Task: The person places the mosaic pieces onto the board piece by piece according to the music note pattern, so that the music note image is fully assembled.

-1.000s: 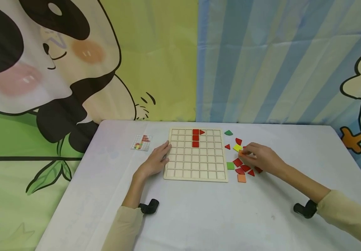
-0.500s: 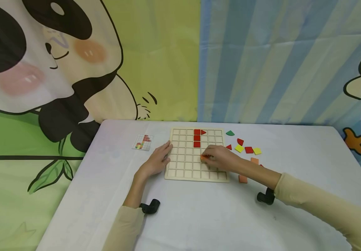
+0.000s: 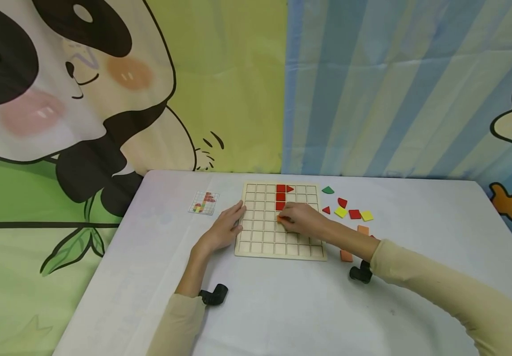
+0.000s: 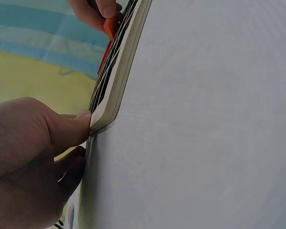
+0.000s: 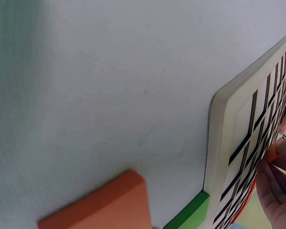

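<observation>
A wooden grid board lies flat on the table. Three red squares fill a column near its top, with a red triangle right of the uppermost. My right hand pinches a small orange tile over the grid, just below the red column; the tile's full outline is hidden by the fingers. My left hand rests against the board's left edge, its thumb touching the edge near a corner in the left wrist view, the other fingers loosely bent.
Right of the board lie loose tiles: a green piece, red pieces, yellow squares and orange squares. A green square lies beside the board's edge. A printed pattern card lies left of the board.
My right hand has moved left from the loose tiles to the board, carrying the orange tile, and on toward the red column. My left hand has stayed at the board's edge.
</observation>
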The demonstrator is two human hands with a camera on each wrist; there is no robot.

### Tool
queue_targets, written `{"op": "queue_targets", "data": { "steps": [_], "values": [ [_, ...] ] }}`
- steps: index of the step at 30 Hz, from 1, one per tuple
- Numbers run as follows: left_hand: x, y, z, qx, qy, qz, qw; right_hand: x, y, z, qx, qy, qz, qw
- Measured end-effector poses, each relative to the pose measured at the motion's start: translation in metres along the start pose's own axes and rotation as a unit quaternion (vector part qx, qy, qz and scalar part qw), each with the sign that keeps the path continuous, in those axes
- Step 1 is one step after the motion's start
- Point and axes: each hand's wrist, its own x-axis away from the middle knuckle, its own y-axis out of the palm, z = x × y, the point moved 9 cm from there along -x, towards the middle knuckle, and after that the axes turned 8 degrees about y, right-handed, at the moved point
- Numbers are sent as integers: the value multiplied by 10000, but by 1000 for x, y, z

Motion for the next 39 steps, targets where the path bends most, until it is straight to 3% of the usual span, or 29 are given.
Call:
{"op": "queue_targets", "data": {
  "steps": [16, 23, 26, 30, 35, 39],
  "values": [
    [-1, 5, 1, 2, -14, -22, 10000, -4, 3, 5, 322, 371, -52, 9988],
    [-1, 8, 0, 17, -16, -29, 10000, 5, 2, 0, 635, 135, -188, 9977],
    [0, 8, 0, 5, -15, -26, 10000, 23, -3, 3, 593, 215, -351, 9974],
    [1, 8, 0, -23, -57, -76, 10000, 63, -12, 15, 305, 490, -426, 9974],
    [1, 3, 2, -59, -35, -66, 10000, 111, -27, 24, 249, 703, -260, 9969],
    [1, 0, 2, -19, -41, -39, 10000, 133, -39, 31, 429, 810, -35, 9958]
  ]
}}
